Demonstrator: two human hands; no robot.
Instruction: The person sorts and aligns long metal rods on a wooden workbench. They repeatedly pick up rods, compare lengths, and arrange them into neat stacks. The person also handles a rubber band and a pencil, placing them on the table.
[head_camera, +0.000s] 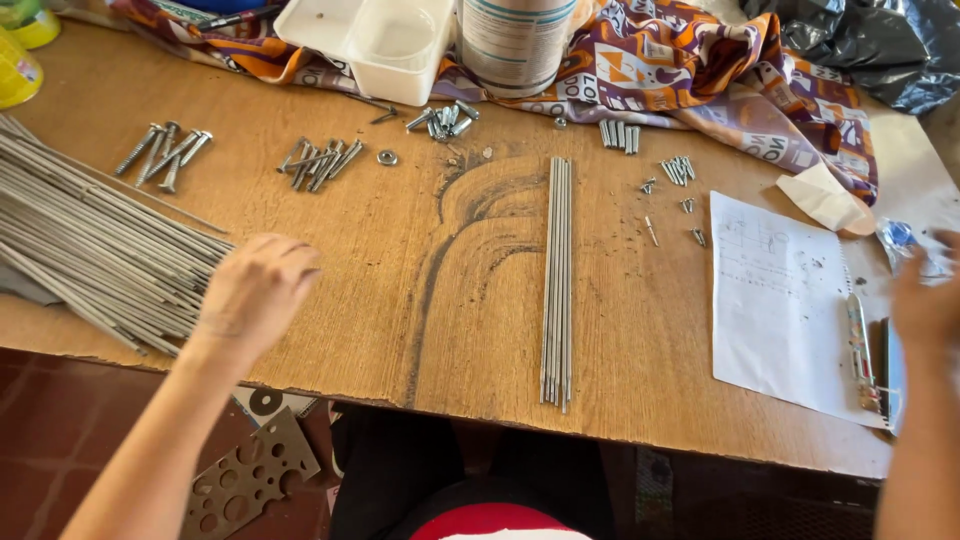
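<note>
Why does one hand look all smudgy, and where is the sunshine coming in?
Head view: the right hand is smeared by motion blur; the left hand, by the rod pile, is sharper. Sunlight brightens the table at the far right corner.

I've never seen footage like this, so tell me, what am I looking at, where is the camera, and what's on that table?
There is no machine here: a person works with bare hands, filmed by a camera on their head looking down. The left hand rests at the end of a big pile of rods; it is not clear whether it grips any. The right hand is blurred at the edge, by a paper sheet. On the wooden table lie a small rod bundle, groups of screws and patterned cloth.
</note>
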